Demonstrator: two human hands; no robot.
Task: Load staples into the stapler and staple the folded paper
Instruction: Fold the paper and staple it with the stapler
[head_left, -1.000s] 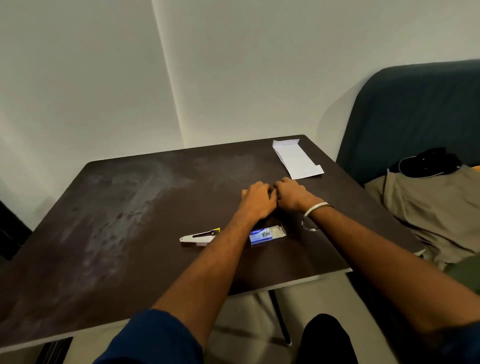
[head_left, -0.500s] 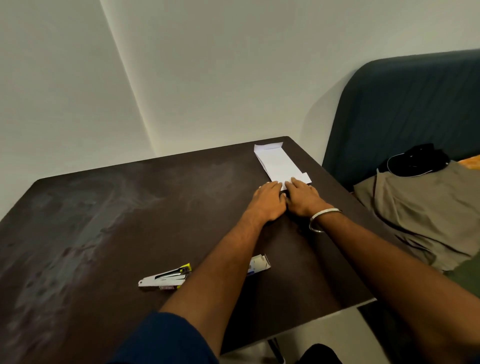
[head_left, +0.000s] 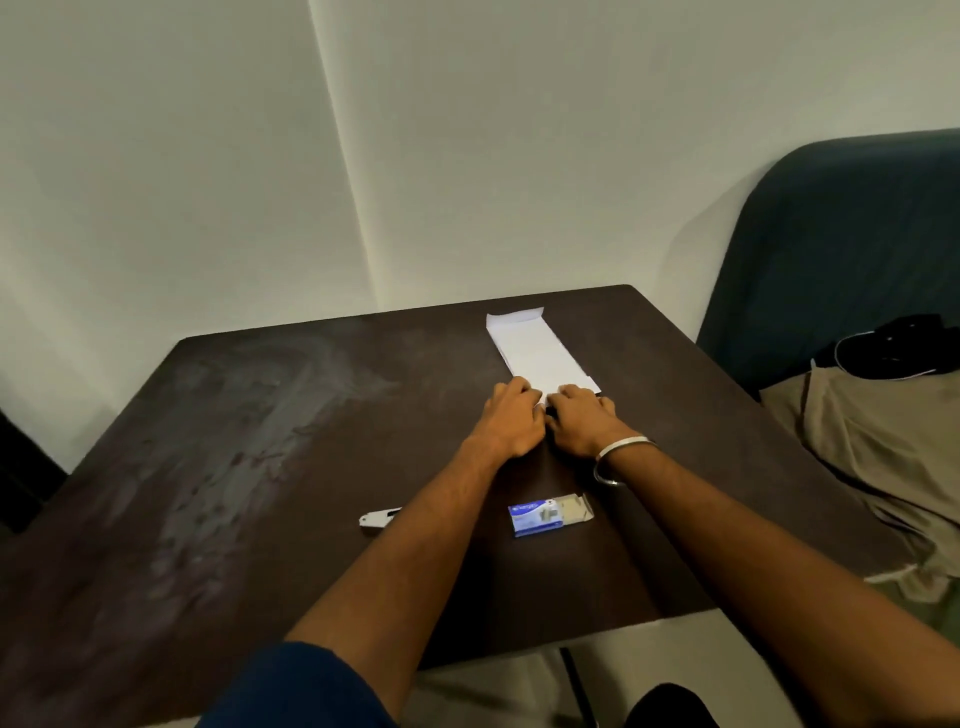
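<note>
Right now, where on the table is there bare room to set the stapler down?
The whole left part of the table is bare, from the wall edge down to the stapler. It is crowded on the right: paper, left hand and right hand on its near end, staple box between the forearms.

A long white folded paper (head_left: 535, 351) is laid flat toward the desk's far side. A white stapler (head_left: 379, 518), partly hidden, and an opened blue staple box (head_left: 548, 514) are placed nearer.
</note>
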